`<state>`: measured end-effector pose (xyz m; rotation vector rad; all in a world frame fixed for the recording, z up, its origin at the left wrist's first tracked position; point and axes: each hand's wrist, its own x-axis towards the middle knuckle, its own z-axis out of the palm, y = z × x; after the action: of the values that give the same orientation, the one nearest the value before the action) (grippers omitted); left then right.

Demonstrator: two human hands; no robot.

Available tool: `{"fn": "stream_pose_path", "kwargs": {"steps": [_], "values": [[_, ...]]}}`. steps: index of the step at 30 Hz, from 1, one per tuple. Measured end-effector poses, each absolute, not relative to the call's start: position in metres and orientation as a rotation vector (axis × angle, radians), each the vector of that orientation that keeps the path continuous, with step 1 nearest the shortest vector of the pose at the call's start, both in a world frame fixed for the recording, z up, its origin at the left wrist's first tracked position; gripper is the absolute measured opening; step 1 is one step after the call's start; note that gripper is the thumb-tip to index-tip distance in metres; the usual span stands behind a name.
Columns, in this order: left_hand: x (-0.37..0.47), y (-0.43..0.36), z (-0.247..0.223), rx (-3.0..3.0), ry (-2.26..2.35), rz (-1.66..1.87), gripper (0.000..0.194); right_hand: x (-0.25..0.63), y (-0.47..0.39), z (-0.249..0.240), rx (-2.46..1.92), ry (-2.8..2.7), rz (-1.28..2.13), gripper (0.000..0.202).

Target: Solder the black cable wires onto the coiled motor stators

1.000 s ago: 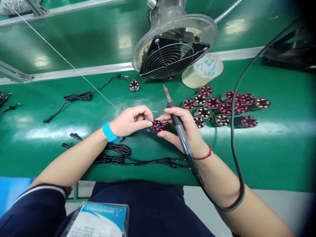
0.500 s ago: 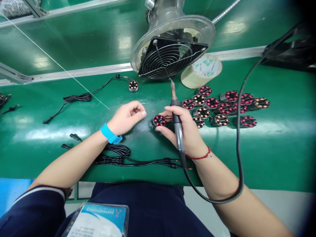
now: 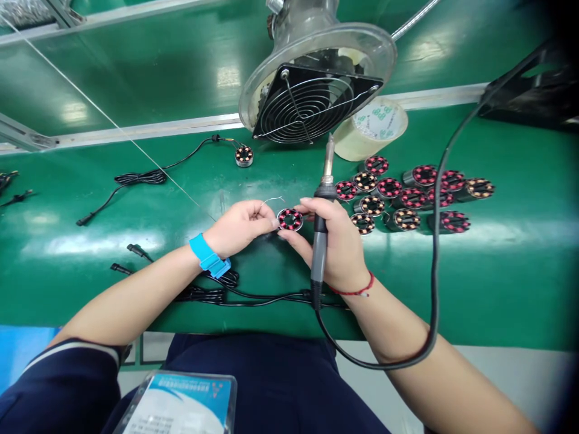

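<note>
My right hand [image 3: 341, 244] is closed, with a soldering iron [image 3: 319, 250] resting between thumb and index finger, its tip pointing up and away. The same hand's fingertips grip a small motor stator [image 3: 290, 220] with red windings. At the stator's left edge, my left hand [image 3: 242, 228] pinches a thin solder wire [image 3: 272, 199], whose free end curls up above the fingers. The left thumb tip touches the stator or lies right against it; I cannot tell which. A long strand [image 3: 131, 140] runs down from the upper left to this hand.
More stators [image 3: 412, 199] with red or copper windings stand in a group on the right. A fume fan [image 3: 307, 108] hangs above, beside a tape roll [image 3: 371, 129]. One stator [image 3: 244, 157] with a cable lies at the back; black cables [image 3: 203, 294] lie in front. The iron's cord [image 3: 436, 241] loops at right.
My left hand has moved right to the stator, and the wire end now shows above its fingers. The stator has turned more face-up. The iron has swung more upright, its tip shifting right.
</note>
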<state>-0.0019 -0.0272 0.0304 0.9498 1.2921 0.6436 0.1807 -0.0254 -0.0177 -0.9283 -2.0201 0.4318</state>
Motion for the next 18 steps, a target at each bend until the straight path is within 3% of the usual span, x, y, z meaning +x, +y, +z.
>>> {"fn": "stream_pose_path", "kwargs": {"steps": [7,12,18], "values": [[-0.0022,-0.0276,0.0281,0.962,1.290,0.690,0.015,0.1812,-0.0262,-0.0176,-0.972,-2.002,0.400,0.057],[-0.0018,-0.0285,0.0267,0.941,1.234,0.657,0.021,0.1777,-0.0305,-0.0193,-1.044,-2.076,0.164,0.045],[-0.0068,-0.0251,0.0226,1.004,1.245,0.626,0.019,0.1777,-0.0289,-0.0166,-0.981,-2.061,0.305,0.048]]}}
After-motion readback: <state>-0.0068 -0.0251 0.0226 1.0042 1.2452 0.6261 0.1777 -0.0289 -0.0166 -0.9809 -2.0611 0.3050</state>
